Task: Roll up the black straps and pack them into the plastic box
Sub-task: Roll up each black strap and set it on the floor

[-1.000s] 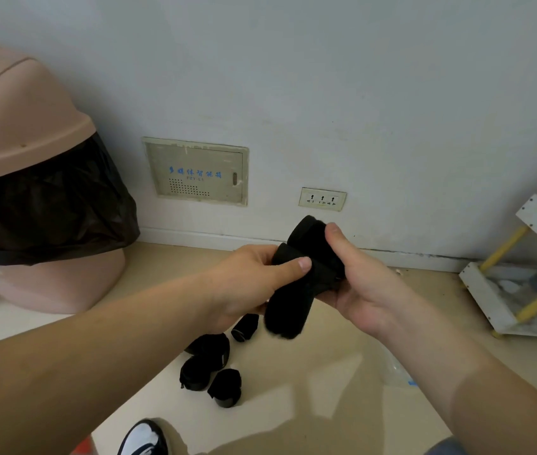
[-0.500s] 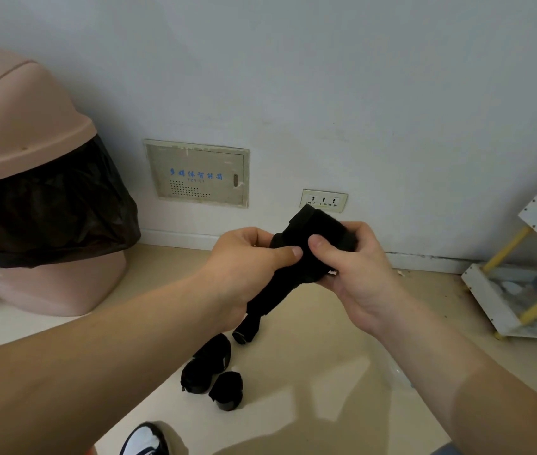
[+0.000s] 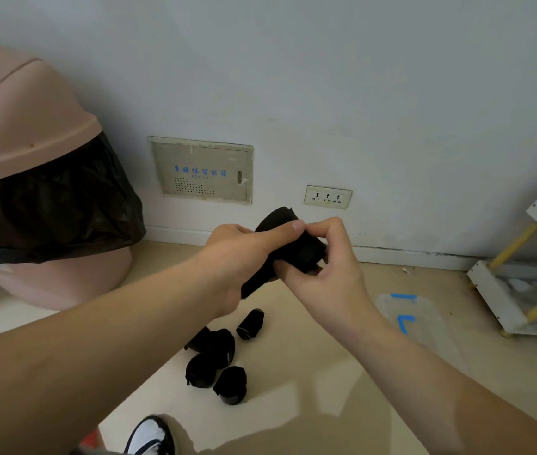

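While both hands, left hand (image 3: 237,254) and right hand (image 3: 329,267), pinch the black strap (image 3: 296,247), winding tightly between fingertips should keep the roll compact.

Rolled straps (image 3: 218,359) lie left of what seems the box (image 3: 425,307).

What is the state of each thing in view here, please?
Held strap: partly rolled, loose tail hanging.
Left hand: grips the strap.
Right hand: pinches the roll.
Floor straps: rolled, lying outside the box.
Plastic box: on floor; open or lidded unclear.
Bin: lidded, bag-lined.
Wall panel: shut.
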The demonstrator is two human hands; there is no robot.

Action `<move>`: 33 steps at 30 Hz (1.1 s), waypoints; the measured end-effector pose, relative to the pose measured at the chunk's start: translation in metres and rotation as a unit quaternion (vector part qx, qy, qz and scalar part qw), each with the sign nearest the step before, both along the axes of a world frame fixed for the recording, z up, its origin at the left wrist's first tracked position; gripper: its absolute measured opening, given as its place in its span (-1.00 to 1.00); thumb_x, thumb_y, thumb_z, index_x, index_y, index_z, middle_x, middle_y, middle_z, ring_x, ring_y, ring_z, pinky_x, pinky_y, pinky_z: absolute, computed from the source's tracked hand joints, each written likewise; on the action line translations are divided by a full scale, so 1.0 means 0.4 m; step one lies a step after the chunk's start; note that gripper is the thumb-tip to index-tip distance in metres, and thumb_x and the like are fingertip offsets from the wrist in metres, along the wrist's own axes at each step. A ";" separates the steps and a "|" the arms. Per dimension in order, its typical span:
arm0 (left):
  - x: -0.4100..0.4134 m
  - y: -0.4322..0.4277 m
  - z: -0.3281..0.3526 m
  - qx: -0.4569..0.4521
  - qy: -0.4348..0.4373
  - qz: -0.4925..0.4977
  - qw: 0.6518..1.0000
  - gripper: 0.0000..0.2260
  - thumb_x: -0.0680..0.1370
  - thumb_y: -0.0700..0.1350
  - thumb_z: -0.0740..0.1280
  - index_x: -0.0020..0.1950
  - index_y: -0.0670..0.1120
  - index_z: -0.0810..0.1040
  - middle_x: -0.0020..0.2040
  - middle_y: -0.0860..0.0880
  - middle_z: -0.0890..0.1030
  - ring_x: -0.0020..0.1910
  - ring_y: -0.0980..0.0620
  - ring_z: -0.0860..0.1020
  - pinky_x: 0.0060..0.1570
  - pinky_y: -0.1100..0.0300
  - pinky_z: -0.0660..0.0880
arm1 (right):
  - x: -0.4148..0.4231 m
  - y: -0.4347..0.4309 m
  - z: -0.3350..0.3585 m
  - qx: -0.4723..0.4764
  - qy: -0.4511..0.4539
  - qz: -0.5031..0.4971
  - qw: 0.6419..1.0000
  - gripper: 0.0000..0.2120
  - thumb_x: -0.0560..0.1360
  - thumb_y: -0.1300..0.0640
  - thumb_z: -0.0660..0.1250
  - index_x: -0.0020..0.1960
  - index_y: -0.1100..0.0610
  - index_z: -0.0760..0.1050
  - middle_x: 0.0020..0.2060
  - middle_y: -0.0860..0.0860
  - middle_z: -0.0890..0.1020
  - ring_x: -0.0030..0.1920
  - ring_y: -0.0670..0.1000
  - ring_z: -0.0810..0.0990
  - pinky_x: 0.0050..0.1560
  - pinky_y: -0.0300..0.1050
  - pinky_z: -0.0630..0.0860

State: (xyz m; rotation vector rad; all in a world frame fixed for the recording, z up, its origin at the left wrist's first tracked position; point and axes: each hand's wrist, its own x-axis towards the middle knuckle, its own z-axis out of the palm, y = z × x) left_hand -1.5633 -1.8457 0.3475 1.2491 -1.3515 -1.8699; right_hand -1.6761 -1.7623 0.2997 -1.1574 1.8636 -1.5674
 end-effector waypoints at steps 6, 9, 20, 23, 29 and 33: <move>0.042 -0.042 -0.010 -0.041 -0.024 -0.090 0.995 -0.56 0.38 -0.15 0.66 0.18 -0.21 0.61 0.01 -0.20 0.77 0.00 -0.16 0.77 0.09 0.02 0.70 | -0.065 0.013 0.036 0.025 -0.278 0.099 0.955 -0.69 0.50 0.16 0.56 0.11 0.13 0.47 -0.01 0.12 0.75 -0.01 0.15 0.73 0.15 0.15 0.66; 0.054 -0.044 -0.019 -0.037 0.011 -0.170 0.985 -0.63 0.46 -0.30 0.58 0.24 -0.17 0.64 0.09 -0.16 0.76 0.09 -0.11 0.75 0.15 0.10 0.67 | -0.109 0.031 0.038 0.071 -0.280 0.167 0.943 -0.38 0.38 0.25 0.64 0.38 0.15 0.50 0.20 0.22 0.72 0.15 0.20 0.75 0.08 0.08 0.69; 0.053 -0.033 -0.076 -0.018 0.016 -0.122 0.992 -0.53 0.38 -0.24 0.66 0.26 -0.15 0.68 0.18 -0.13 0.74 0.14 -0.08 0.74 0.21 0.04 0.66 | -0.132 0.031 0.013 0.110 -0.264 0.197 0.938 -0.47 0.37 0.26 0.55 0.34 0.21 0.61 0.21 0.23 0.72 0.18 0.21 0.74 0.09 0.04 0.69; 0.040 -0.014 -0.082 0.004 0.066 -0.091 0.994 -0.65 0.44 -0.35 0.58 0.21 -0.18 0.70 0.13 -0.15 0.76 0.10 -0.09 0.75 0.21 0.06 0.66 | -0.121 0.028 0.007 0.100 -0.250 0.157 0.950 -0.37 0.27 0.30 0.61 0.32 0.22 0.56 0.20 0.24 0.72 0.17 0.23 0.74 0.19 0.14 0.68; 0.021 0.012 -0.091 -0.001 0.069 -0.041 0.997 -0.77 0.52 -0.37 0.50 0.13 -0.17 0.73 0.03 -0.12 0.78 0.04 -0.08 0.76 0.12 0.11 0.69 | -0.097 0.020 -0.014 0.086 -0.210 0.061 0.972 -0.32 0.13 0.19 0.70 0.20 0.18 0.55 0.07 0.17 0.75 0.15 0.24 0.74 0.30 0.30 0.62; 0.013 0.007 -0.099 -0.002 0.051 -0.028 0.998 -0.79 0.53 -0.37 0.49 0.11 -0.16 0.74 0.03 -0.14 0.78 0.06 -0.13 0.76 0.18 0.02 0.68 | -0.078 0.024 -0.021 0.083 -0.190 0.030 0.978 -0.35 0.14 0.12 0.74 0.15 0.12 0.56 -0.03 0.05 0.77 0.09 0.15 0.76 0.15 0.13 0.68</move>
